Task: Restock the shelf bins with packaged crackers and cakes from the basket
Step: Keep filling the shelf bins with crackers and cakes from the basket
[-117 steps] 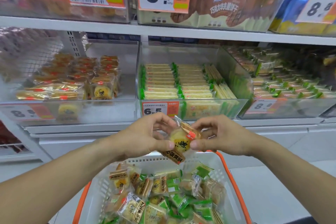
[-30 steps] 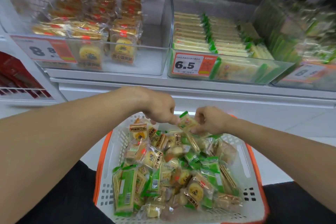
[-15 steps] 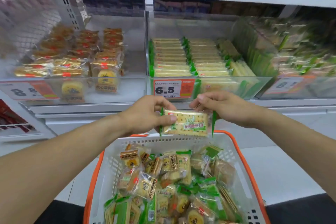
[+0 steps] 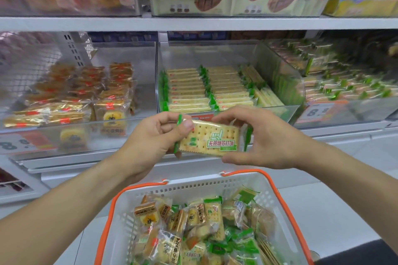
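I hold a green-edged cracker packet (image 4: 212,139) flat, its printed face towards me, in front of the middle shelf bin (image 4: 288,84). My left hand (image 4: 155,137) pinches its left end with thumb on top. My right hand (image 4: 265,137) grips its right end, thumb beneath. That clear bin holds neat rows of the same cracker packets (image 4: 206,90). Below my hands stands the white basket (image 4: 193,187) with orange rim, filled with several mixed cracker and cake packets (image 4: 193,230).
The left clear bin (image 4: 137,64) holds rows of gold-wrapped cakes (image 4: 90,88). A right bin (image 4: 353,112) carries green-trimmed packets. Price tags and boxed biscuits fill the upper shelf (image 4: 193,22). Pale floor lies right of the basket.
Both hands lifted a cracker packet out of the basket and raised it up to the front of the middle bin; a cake packet was held earlier.
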The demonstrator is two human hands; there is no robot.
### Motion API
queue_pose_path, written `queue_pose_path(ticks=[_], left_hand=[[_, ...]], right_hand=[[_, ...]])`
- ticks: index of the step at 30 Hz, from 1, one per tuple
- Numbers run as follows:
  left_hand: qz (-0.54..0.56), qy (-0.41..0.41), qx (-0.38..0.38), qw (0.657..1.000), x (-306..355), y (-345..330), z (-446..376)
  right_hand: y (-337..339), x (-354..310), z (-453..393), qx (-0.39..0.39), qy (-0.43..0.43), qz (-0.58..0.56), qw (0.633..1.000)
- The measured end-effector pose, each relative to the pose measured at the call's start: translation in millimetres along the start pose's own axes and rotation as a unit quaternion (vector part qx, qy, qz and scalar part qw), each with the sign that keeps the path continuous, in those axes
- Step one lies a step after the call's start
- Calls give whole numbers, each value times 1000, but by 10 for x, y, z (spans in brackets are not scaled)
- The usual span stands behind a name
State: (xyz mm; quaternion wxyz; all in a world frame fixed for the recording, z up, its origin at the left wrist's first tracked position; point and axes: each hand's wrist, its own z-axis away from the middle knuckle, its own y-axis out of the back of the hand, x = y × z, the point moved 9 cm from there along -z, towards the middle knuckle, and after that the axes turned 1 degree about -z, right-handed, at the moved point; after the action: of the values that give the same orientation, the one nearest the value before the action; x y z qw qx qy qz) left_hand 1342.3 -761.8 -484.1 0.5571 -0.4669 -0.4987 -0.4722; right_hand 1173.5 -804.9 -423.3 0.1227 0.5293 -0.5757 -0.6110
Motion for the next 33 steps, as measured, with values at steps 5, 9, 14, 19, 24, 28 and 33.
queue_pose_path(ticks=[5,9,14,19,24,28,33], left_hand=[[-83,-93,46,991,233,35,75],[-86,-145,119,978,432,130,108],[-215,-142,187,948,423,389,62],[-308,-113,230,916,363,513,61],[-344,-108,221,906,376,463,33],[-340,-106,222,908,404,450,16],[-338,-113,208,911,383,420,2]], right_hand=[[162,41,-28,72,7,43,996],[265,122,-64,124,-18,-3,992],[530,594,-93,219,-115,-53,967],[617,911,-297,243,-178,-76,950],[515,993,-980,228,-194,-60,952],[326,1073,-1545,243,-196,-53,948],[148,1103,-2196,232,-180,46,955]])
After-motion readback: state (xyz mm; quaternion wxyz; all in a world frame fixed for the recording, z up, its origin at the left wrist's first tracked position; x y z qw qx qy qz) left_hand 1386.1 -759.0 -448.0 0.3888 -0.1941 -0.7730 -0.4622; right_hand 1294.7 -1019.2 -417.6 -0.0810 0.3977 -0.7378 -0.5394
